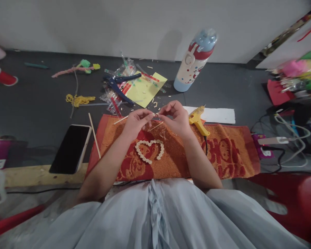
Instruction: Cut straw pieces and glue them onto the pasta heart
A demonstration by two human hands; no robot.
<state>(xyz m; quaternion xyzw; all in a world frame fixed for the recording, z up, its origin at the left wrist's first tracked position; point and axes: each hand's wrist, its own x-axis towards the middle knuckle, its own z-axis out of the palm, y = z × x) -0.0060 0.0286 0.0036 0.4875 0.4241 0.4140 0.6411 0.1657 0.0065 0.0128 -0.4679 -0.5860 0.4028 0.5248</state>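
Fingertips nearly meet above the upper edge of an orange and red towel (176, 155). My left hand (140, 121) is closed in a pinch on a small pale piece (154, 115). My right hand (175, 117) is pinched at the same spot, its fingertips on something too small to name. Just below, on the towel, lies a heart outline of small pale pieces (138, 150), with a gap at its lower right. A yellow glue gun (199, 121) rests right of my right hand. Thin wooden sticks (94, 135) lie at the left and under the hands.
Dark blue pliers (118, 84) lie on plastic packets beside yellow paper (146, 90) with scattered bits. A bottle (194, 62) stands behind. There are a phone (70, 148) at left, a white strip (217, 115), and a power bank with cables (264, 147) at right.
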